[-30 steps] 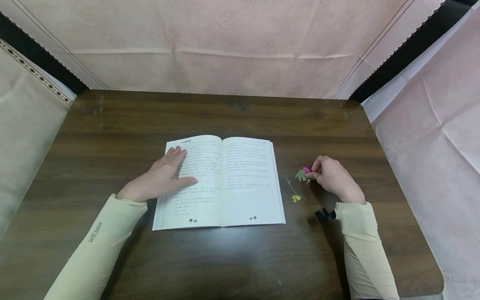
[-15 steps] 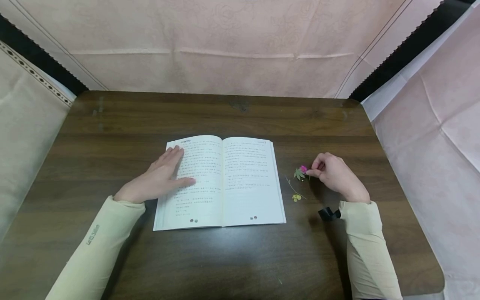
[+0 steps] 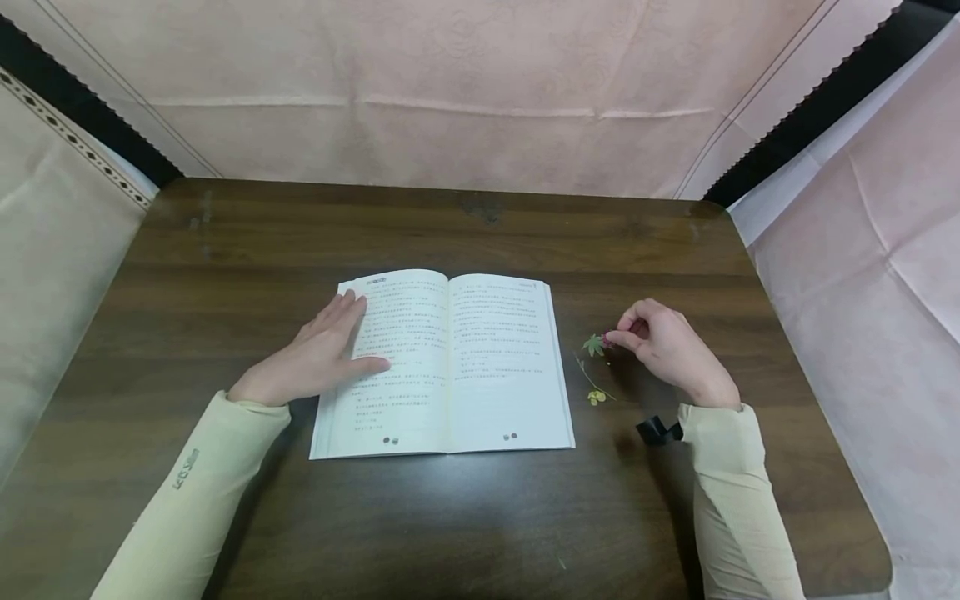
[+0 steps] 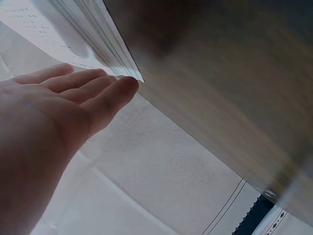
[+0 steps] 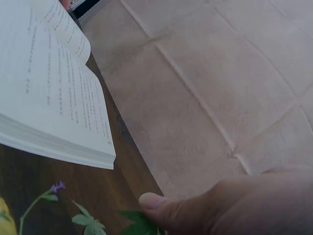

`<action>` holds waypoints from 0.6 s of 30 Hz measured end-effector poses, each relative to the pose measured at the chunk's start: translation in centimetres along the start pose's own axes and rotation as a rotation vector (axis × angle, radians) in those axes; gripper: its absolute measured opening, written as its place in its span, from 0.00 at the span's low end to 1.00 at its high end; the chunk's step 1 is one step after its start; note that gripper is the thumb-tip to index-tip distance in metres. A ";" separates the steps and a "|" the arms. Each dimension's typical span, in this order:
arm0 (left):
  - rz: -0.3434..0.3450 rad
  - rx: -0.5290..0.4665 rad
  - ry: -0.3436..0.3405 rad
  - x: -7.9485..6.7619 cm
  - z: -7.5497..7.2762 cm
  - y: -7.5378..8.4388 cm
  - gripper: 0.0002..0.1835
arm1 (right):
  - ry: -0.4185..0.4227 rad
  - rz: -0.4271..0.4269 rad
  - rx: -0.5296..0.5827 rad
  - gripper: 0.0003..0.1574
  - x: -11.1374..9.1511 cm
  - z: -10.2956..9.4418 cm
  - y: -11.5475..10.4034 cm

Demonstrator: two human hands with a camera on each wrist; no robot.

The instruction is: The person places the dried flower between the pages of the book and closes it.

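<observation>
An open book (image 3: 510,408) with printed pages lies on the table. My left hand (image 3: 307,362) rests palm down on its left page, fingers straight and thumb spread towards the middle. To the right of the book, my right hand (image 3: 671,354) pinches a small pink flower (image 3: 606,340) between thumb and fingertips; most of the bloom is covered. A green leaf (image 3: 593,344) sticks out on its left side. In the right wrist view, the thumb lies over a dark green leaf (image 5: 134,223). Just below are a thin curved stem (image 3: 587,375) and a small yellow flower (image 3: 597,397).
The brown wooden table (image 3: 465,525) spreads around the book. Pale pink patterned cloth (image 3: 450,100) hangs beyond its far edge and at both sides. A small purple flower (image 5: 57,187) on a green stem shows beside the book in the right wrist view.
The pink flower and its leaf have shifted slightly left, towards the book, and my right fingers now cover more of the bloom. My left hand stays on the page.
</observation>
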State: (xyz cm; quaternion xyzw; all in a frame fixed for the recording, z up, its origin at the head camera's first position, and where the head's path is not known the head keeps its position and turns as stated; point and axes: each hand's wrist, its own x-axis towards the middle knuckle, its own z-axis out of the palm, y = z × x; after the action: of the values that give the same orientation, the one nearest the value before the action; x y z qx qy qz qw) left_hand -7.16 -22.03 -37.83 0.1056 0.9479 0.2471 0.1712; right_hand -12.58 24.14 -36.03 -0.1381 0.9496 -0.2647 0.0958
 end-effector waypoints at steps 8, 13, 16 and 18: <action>-0.015 -0.015 -0.017 -0.2 0.0 -0.2 0.58 | 0.021 -0.021 0.043 0.10 0.3 0.4 -0.9; -0.029 -0.021 -0.016 -0.3 0.0 -0.4 0.59 | 0.020 -0.043 0.065 0.10 0.7 0.8 -1.5; -0.026 -0.018 -0.007 -0.3 0.0 -0.5 0.58 | -0.002 -0.044 0.077 0.09 0.8 0.9 -1.8; -0.020 -0.018 -0.003 -0.3 0.0 -0.6 0.58 | -0.018 -0.041 0.084 0.09 0.8 1.0 -2.1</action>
State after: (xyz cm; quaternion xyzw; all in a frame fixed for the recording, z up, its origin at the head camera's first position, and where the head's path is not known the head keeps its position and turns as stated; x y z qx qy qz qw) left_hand -6.89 -22.62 -38.06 0.0951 0.9464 0.2536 0.1761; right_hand -12.65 21.73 -35.83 -0.1558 0.9337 -0.3051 0.1045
